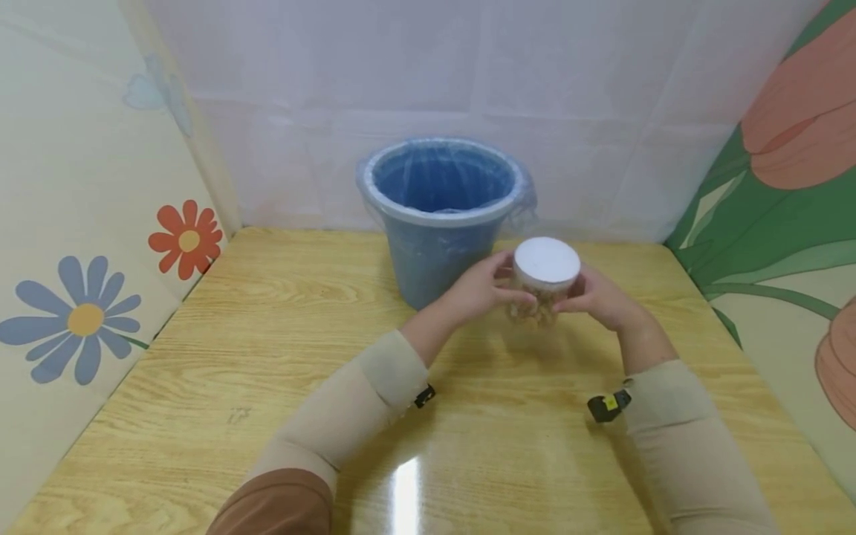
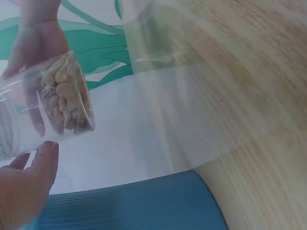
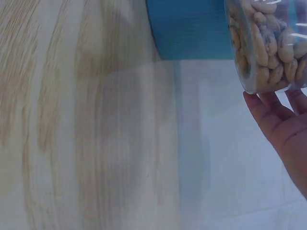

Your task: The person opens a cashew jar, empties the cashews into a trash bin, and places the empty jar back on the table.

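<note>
One blue bucket (image 1: 428, 256), clear liner (image 1: 524, 204) over its rim, by the table's (image 1: 200, 357) far edge. One clear cylindrical jar (image 1: 539, 295), round white lid (image 1: 547, 258) uppermost, tan cashew-like nuts (image 3: 273, 48) inside; I see it raised above the table, right of centre toward the far edge, between both hands. Left hand (image 1: 484, 286): parted fingers and thumb gripping the jar's left side. Right hand (image 1: 602, 295): fingers curved, I note, gripping its right side.

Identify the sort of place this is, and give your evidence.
Probably an improvised indoor filming corner: a creased white sheet hangs behind the wood-grain table, flower-printed coverings flank it, and small black wrist-worn devices are visible.
</note>
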Tool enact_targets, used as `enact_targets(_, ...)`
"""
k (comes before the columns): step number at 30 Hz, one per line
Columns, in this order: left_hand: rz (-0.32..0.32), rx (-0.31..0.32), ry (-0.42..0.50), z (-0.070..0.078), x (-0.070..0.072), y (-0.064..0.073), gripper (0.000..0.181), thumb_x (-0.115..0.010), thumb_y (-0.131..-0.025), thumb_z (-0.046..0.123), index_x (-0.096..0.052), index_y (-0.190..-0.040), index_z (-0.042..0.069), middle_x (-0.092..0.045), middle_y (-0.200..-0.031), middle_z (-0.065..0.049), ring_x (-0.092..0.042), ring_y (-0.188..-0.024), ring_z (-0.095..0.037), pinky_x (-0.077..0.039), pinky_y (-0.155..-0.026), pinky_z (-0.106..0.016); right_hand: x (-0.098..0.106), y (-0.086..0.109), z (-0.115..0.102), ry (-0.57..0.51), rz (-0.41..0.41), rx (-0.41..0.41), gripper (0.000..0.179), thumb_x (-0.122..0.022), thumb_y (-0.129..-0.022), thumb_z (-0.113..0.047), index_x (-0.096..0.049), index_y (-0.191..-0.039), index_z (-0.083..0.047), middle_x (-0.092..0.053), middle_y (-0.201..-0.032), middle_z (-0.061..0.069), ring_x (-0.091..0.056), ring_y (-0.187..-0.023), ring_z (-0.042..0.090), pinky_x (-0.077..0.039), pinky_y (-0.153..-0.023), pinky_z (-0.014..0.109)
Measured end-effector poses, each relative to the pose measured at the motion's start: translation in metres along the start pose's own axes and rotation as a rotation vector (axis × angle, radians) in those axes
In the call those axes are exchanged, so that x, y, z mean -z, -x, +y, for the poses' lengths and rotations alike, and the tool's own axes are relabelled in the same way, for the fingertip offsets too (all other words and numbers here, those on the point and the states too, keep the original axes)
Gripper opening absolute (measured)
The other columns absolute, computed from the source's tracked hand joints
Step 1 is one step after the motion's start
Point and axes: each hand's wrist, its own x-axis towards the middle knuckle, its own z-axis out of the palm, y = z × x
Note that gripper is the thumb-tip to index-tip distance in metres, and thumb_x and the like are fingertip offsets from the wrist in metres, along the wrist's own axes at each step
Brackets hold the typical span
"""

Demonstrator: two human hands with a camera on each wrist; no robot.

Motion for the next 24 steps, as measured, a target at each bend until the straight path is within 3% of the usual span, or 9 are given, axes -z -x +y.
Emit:
enact_targets(4, 0.001, -0.021, 0.053, 0.003, 0.004, 0.005, 0.084, -0.081, -0.066, 0.028, -0.038, -0.138, 0.023, -0.048, -0.133, 0.003, -0.048, -0.117, -0.016, -0.045, -0.093, -0.028, -0.003, -0.001, -0.007, -0.021, -0.013, 0.045, 0.082, -0.065, -0.072, 0.012, -0.018, -0.139, 0.008, -0.027, -0.137, 0.030, -0.046, -0.113, 0.010, -0.046, -0.090, 0.024)
enact_targets(10, 0.013, -0.057, 0.113, 0.008, 0.007, 0.010, 0.083, -0.082, -0.065, 0.022, -0.040, -0.137, 0.020, -0.049, -0.131, 0.002, -0.049, -0.116, -0.016, -0.046, -0.091, -0.024, -0.005, -0.001, -0.017, -0.008, -0.024, 0.067, 0.083, -0.065, -0.071, 0.012, -0.017, -0.140, 0.007, -0.027, -0.137, 0.030, -0.046, -0.112, 0.009, -0.047, -0.089, 0.025)
enact_targets(17, 0.027, -0.046, 0.093, 0.012, 0.012, 0.017, 0.084, -0.083, -0.064, 0.020, -0.040, -0.136, 0.022, -0.049, -0.130, 0.003, -0.049, -0.116, -0.016, -0.046, -0.091, -0.025, -0.009, -0.003, -0.023, -0.023, -0.042, 0.132, 0.081, -0.064, -0.070, 0.015, -0.021, -0.138, 0.008, -0.040, -0.132, 0.008, -0.048, -0.112, 0.011, -0.048, -0.088, 0.027)
enact_targets(24, 0.041, -0.074, 0.068, 0.020, 0.019, 0.026, 0.086, -0.084, -0.063, 0.019, -0.038, -0.136, 0.016, -0.046, -0.134, 0.000, -0.048, -0.118, -0.017, -0.045, -0.093, -0.025, -0.015, -0.006, -0.031, -0.046, -0.065, 0.213, 0.082, -0.062, -0.068, 0.018, -0.023, -0.139, 0.004, -0.040, -0.132, 0.004, -0.045, -0.116, 0.015, -0.048, -0.089, 0.027)
